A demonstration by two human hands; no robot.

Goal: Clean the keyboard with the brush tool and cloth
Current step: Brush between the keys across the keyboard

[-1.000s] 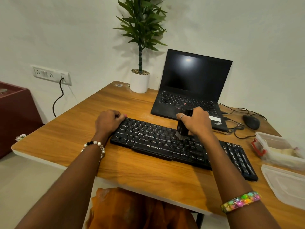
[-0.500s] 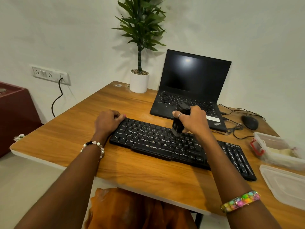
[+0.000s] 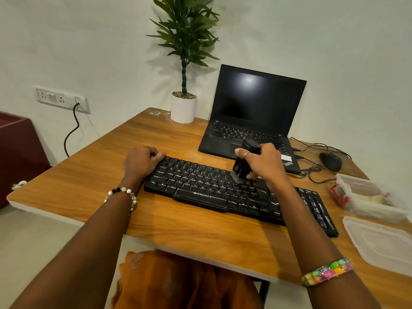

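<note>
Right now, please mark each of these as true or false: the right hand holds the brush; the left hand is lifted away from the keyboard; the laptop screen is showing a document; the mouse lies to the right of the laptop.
1. The right hand holds the brush tool on the keyboard. True.
2. The left hand is lifted away from the keyboard. False: it rests at the keyboard's left end.
3. The laptop screen shows a document. False: the screen is dark.
4. The mouse lies right of the laptop. True.
</note>
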